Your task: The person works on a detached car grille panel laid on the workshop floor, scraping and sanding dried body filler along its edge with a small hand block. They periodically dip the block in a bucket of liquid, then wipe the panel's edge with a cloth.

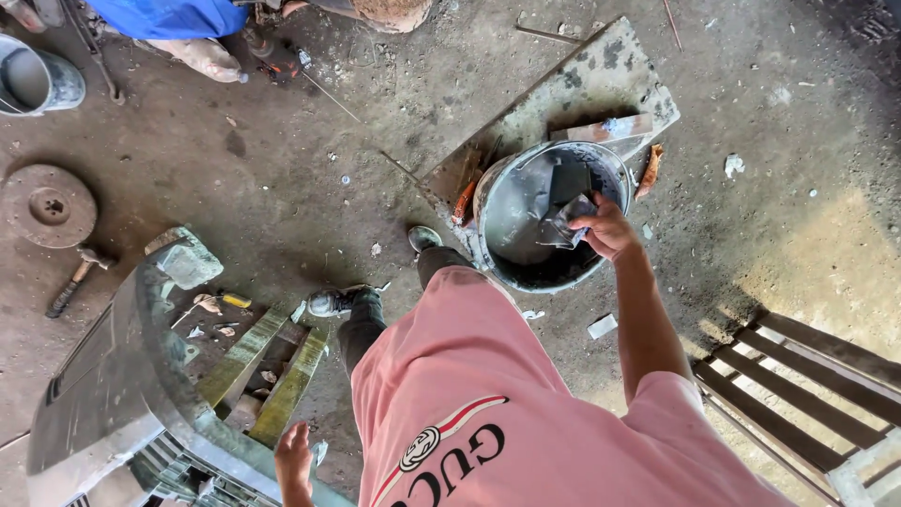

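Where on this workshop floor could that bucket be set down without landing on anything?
Bare floor lies right of the bucket, between it and the slatted bench, with only small scraps. Another patch runs between the round metal disc and the stained board. Crowded: around the car bumper and hammer.

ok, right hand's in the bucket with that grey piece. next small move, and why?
Probably lift the right hand straight up: it grips a grey piece inside the bucket, below the rim, while the left hand hangs empty near the car bumper.
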